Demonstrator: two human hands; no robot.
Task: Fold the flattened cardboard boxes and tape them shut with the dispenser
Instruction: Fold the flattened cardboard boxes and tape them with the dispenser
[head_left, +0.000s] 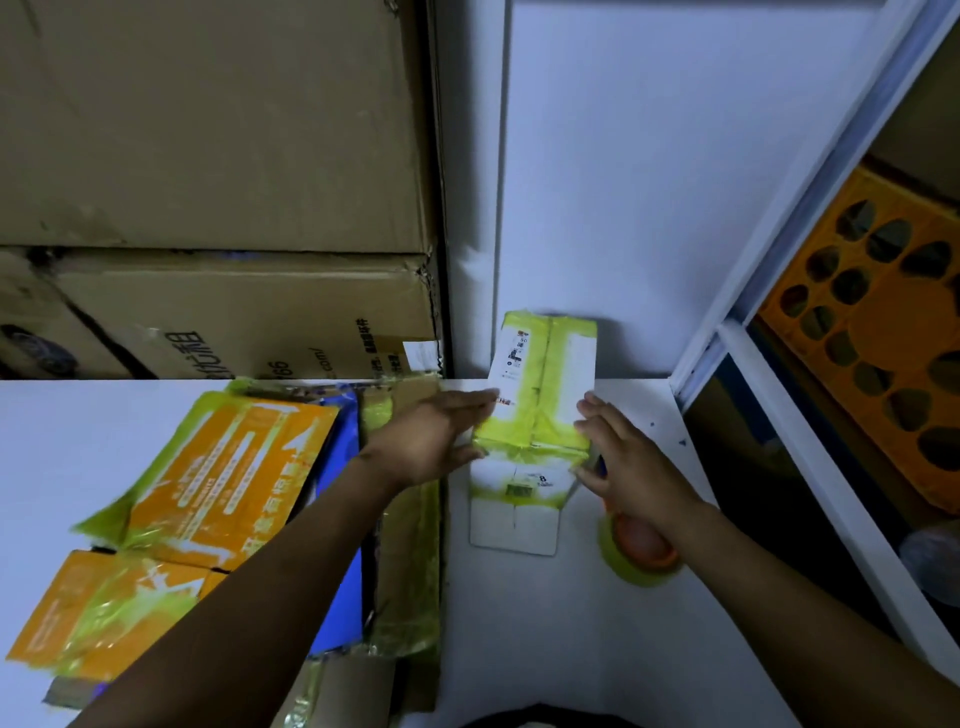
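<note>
One white box (540, 374), its seams banded in yellow-green tape, stands folded on the white counter (597, 649) right of centre, its far end close to the pale wall (649, 156), as a person reaches in with both bare arms. The left grip (441, 431) comes from the near left on an outstretched forearm, the fingers straight and together, laid flat against the box's left side at its top edge; it is wide and holds nothing. The right grip (631, 462) meets the opposite side, fingers straight and slightly spread, their tips touching the box's right top edge. One tape dispenser (644, 545), orange with a roll of yellow-green tape, shows just beneath that wrist on the near side, and a blue part appears between the palm and the box. Whether the thumb clasps the dispenser cannot be told. To the left, a loose pile of flattened boxes (223, 467) covers the counter. Two orange ones lie on top, streaked with the same tape, over a blue sheet and brown cardboard, and the left forearm crosses above the pile's right edge. Beyond the pile, two large brown cartons are stacked at the far left, the upper one (208, 130) resting on the printed lower one (234, 312). At the far right, one orange crate (883, 322) with oval holes sits inside a white-framed shelf.
</note>
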